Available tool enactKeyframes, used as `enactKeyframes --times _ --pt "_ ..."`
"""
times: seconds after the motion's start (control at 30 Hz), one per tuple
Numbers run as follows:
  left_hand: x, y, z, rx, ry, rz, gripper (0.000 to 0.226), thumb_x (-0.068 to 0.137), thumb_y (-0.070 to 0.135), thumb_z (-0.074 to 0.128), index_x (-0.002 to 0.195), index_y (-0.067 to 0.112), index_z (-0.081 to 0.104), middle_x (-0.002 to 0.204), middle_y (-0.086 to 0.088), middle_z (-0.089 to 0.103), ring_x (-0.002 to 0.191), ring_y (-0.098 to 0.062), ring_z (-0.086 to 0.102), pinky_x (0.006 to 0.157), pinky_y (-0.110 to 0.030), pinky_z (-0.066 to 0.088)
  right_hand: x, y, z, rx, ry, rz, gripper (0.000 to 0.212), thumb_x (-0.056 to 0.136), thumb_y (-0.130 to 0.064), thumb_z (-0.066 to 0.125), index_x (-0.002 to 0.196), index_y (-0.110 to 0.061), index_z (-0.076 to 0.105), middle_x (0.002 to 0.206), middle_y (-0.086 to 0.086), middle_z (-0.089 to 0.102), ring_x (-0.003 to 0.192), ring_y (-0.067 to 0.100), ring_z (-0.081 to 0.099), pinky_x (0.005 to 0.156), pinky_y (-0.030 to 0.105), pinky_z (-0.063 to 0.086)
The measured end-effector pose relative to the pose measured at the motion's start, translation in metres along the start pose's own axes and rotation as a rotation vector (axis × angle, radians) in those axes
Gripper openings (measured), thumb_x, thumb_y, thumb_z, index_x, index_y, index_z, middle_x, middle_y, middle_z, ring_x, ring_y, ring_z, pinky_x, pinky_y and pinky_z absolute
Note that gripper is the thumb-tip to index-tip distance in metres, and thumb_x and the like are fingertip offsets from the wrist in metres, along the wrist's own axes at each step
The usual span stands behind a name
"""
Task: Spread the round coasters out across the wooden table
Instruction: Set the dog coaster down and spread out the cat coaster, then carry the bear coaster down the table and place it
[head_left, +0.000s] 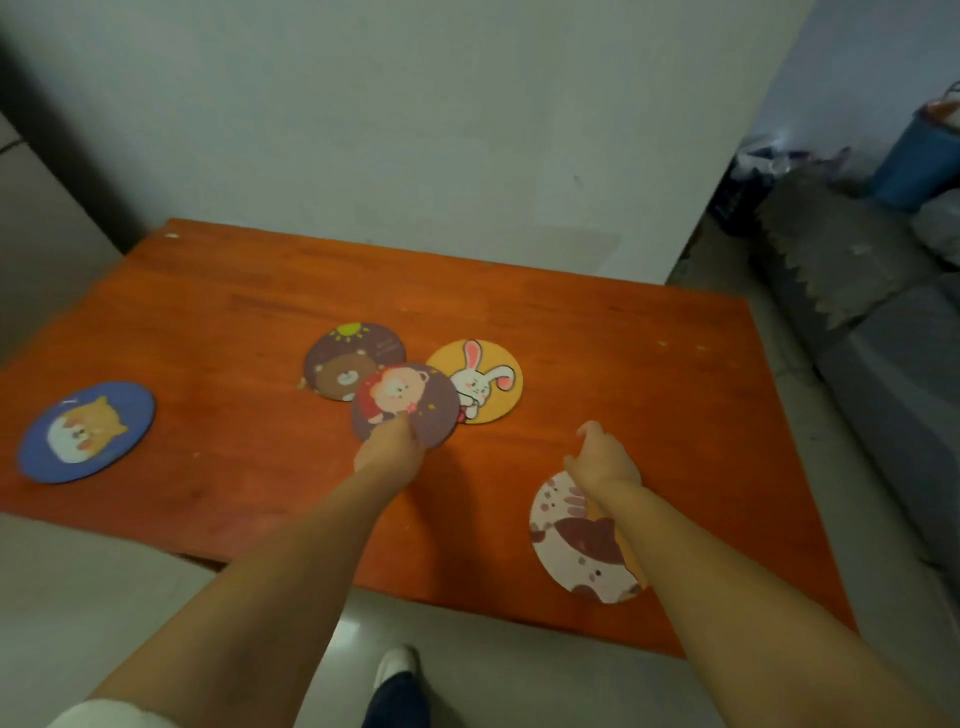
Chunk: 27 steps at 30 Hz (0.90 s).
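Several round cartoon coasters lie on the orange wooden table (649, 364). A blue fox coaster (85, 431) sits alone at the left. In the middle, a purple coaster with a pink bear (405, 402) overlaps a brown bear coaster (348, 358) and a yellow rabbit coaster (483, 379). My left hand (392, 449) pinches the near edge of the pink bear coaster. A white and brown coaster (576, 545) lies near the front right. My right hand (602, 457) hovers just beyond it with loosely spread fingers, holding nothing; my forearm covers part of it.
A pale wall stands right behind the table. A grey sofa (883, 332) runs along the right side, with a blue bucket (919, 161) and clutter beyond it. The table's front edge is close to my legs, and my white shoe (397, 665) shows on the floor.
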<state>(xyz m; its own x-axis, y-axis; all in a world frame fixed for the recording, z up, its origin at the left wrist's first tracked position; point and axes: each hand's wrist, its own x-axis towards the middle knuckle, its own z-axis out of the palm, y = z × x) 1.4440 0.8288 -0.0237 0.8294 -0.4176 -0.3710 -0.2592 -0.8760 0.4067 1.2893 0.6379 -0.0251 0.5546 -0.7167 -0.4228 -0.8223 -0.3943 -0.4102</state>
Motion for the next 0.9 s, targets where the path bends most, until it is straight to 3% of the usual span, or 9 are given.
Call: enactKeyframes --times 0.2,0.37,0.43,0.5,0.6,0.7,0.77,0.83,0.9 --pt "0.052 -0.052 -0.039 -0.080 0.023 -0.041 0.030 0.089 0.019 0.053 0.114 0.004 0.059 0.116 -0.024 0.065 0.108 -0.041 0.061 0.085 -0.045 0.049 0.029 -0.079 0.039 0.074 -0.031 0.007 0.031 0.093 -0.018 0.054 0.123 -0.012 0.052 0.121 0.012 0.060 0.104 0.029 0.060 0.077 0.035 0.047" --pt "0.102 -0.087 -0.049 -0.114 0.032 -0.068 0.035 0.090 0.013 0.049 0.123 0.003 0.058 0.126 -0.022 0.064 0.123 -0.036 0.055 0.102 -0.036 0.041 0.042 -0.123 0.080 0.122 -0.036 0.105 0.009 0.094 -0.014 0.049 0.087 -0.010 0.049 0.071 0.003 0.047 0.075 0.031 0.051 0.056 0.029 0.037" --pt "0.116 -0.093 -0.047 -0.115 -0.010 -0.049 0.038 0.092 0.016 0.050 0.127 0.008 0.059 0.132 -0.016 0.062 0.129 -0.031 0.051 0.107 -0.033 0.035 0.047 -0.133 0.094 0.116 -0.029 0.148 0.034 0.093 -0.013 0.050 0.063 -0.013 0.033 0.059 0.001 0.031 0.054 0.022 0.036 0.043 0.027 0.023" --pt "0.127 -0.093 -0.044 -0.138 -0.035 -0.053 0.036 0.092 0.019 0.051 0.125 0.012 0.063 0.133 -0.012 0.063 0.129 -0.029 0.052 0.106 -0.034 0.035 0.051 -0.140 0.100 0.125 -0.033 0.187 0.042 0.092 -0.013 0.051 0.059 -0.016 0.025 0.058 0.003 0.027 0.047 0.016 0.026 0.040 0.027 0.018" --pt "0.138 -0.089 -0.043 -0.211 -0.061 -0.059 0.037 0.090 0.012 0.050 0.125 0.008 0.063 0.130 -0.015 0.064 0.126 -0.030 0.055 0.104 -0.035 0.039 0.058 -0.147 0.101 0.158 -0.032 0.238 0.025 0.091 -0.016 0.055 0.072 -0.008 0.040 0.056 0.003 0.034 0.044 0.015 0.031 0.038 0.024 0.021" --pt "0.144 -0.086 -0.042 -0.258 -0.100 -0.100 0.029 0.087 0.010 0.054 0.108 -0.005 0.069 0.113 -0.027 0.069 0.107 -0.038 0.064 0.083 -0.034 0.048 0.061 -0.149 0.101 0.176 -0.043 0.232 0.042 0.093 -0.017 0.055 0.056 -0.013 0.036 0.052 0.006 0.039 0.046 0.021 0.038 0.045 0.029 0.040" --pt "0.145 -0.082 -0.041 -0.329 -0.135 -0.143 0.027 0.088 0.010 0.057 0.103 -0.009 0.068 0.106 -0.030 0.069 0.101 -0.040 0.066 0.083 -0.038 0.053 0.058 -0.151 0.100 0.212 -0.034 0.216 0.041 0.094 -0.018 0.054 0.058 -0.014 0.034 0.063 0.010 0.046 0.061 0.028 0.047 0.070 0.046 0.057" --pt "0.144 -0.077 -0.040 -0.422 -0.163 -0.190 0.019 0.089 0.008 0.059 0.086 -0.009 0.066 0.093 -0.030 0.066 0.095 -0.038 0.065 0.089 -0.047 0.055 0.055 -0.150 0.096 0.264 -0.013 0.208 0.027 0.095 -0.019 0.054 0.071 -0.012 0.043 0.082 0.015 0.055 0.078 0.031 0.054 0.086 0.051 0.055" --pt "0.139 -0.071 -0.038 -0.511 -0.202 -0.248 0.017 0.090 0.009 0.060 0.081 -0.006 0.063 0.093 -0.029 0.062 0.092 -0.034 0.060 0.087 -0.051 0.055 0.052 -0.146 0.091 0.291 0.002 0.183 0.024 0.095 -0.019 0.054 0.074 -0.015 0.044 0.090 0.013 0.057 0.083 0.031 0.055 0.080 0.044 0.053"
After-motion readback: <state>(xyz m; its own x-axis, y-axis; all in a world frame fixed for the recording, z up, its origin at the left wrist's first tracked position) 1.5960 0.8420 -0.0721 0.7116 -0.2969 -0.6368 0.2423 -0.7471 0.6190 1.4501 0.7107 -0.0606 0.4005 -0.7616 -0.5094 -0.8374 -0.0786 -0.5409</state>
